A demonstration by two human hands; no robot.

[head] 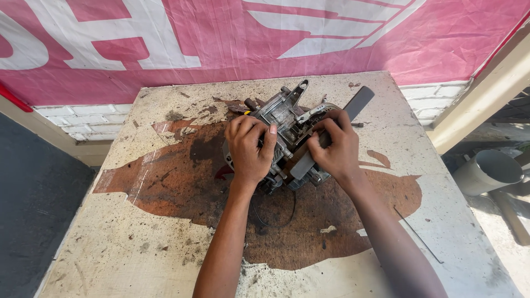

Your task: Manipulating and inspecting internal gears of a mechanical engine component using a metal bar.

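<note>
A grey metal engine block point(287, 118) lies in the middle of a worn, stained worktable point(165, 243). My left hand point(249, 148) rests on its left side, fingers curled over the casing. My right hand point(334, 148) grips a flat grey bar point(358, 104) that lies slanted across the engine's right side, its upper end pointing to the far right. A thin dark wire point(276, 218) loops on the table just below the engine. Parts of the engine under both hands are hidden.
A pink and white banner point(265, 38) hangs behind the table above a white brick wall point(83, 118). A grey bucket point(488, 171) stands on the ground to the right. A thin metal rod point(418, 234) lies near the table's right edge.
</note>
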